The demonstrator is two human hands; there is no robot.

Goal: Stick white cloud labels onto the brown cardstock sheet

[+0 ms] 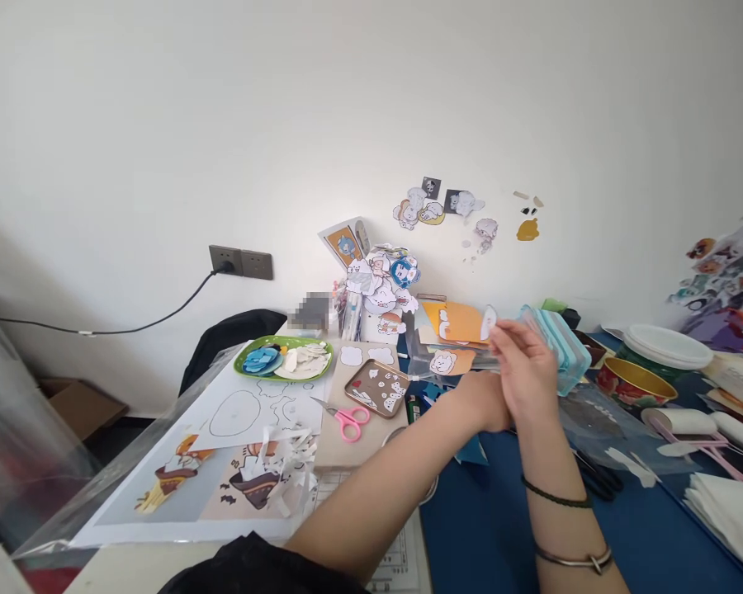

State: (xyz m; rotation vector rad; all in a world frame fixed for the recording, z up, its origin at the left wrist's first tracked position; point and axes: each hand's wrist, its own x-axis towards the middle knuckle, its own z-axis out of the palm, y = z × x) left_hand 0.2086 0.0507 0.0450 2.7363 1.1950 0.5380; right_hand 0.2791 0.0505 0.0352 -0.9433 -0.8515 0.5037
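Note:
My right hand pinches a small white paper cutout between thumb and fingertips, raised in front of an orange sheet. My left hand is lower, passing behind the right wrist, so its fingers are hidden. Just left of my hands lies a cartoon cutout with an orange patch. A brown tray carries several small cutouts. Beside it, pink-handled scissors rest with their blades apart. Farther left, a green tray holds blue and white paper pieces.
A drawn outline sheet and printed pictures cover the left side. Teal containers, a gold-rimmed bowl and folded tissues stand on the right. Cutouts stick to the wall behind.

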